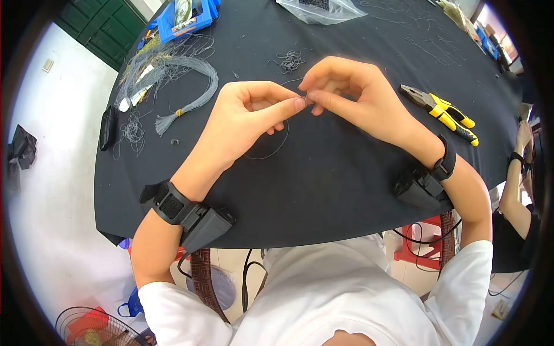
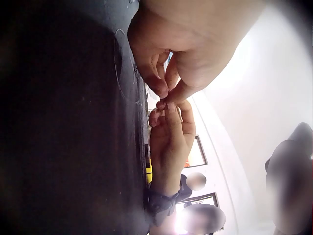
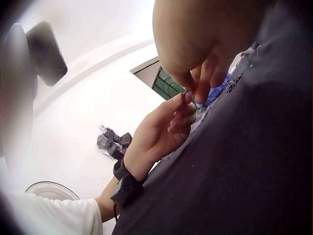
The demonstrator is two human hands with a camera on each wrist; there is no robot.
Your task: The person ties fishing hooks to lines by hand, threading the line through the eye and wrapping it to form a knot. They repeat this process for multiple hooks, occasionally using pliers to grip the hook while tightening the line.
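Note:
Over the black-covered table (image 1: 323, 196), both hands meet fingertip to fingertip. My left hand (image 1: 245, 118) pinches a thin line (image 1: 282, 145) between thumb and forefinger, and a loose loop of it hangs below. My right hand (image 1: 360, 98) also pinches at the same spot, its thumb tip right at the left thumb. In the right wrist view a tiny dark piece (image 3: 186, 92) shows between the fingertips; I cannot tell what it is. The left wrist view has the loop beside the left hand (image 2: 183, 54).
Yellow-and-black pliers (image 1: 441, 112) lie to the right. Behind the hands is a small tangled dark pile (image 1: 290, 61). A grey bundle of line (image 1: 202, 95) with a yellow tie, a blue tray (image 1: 196, 26) and a clear plastic bag (image 1: 323, 12) lie farther back. Another person's arm (image 1: 513, 173) shows at right.

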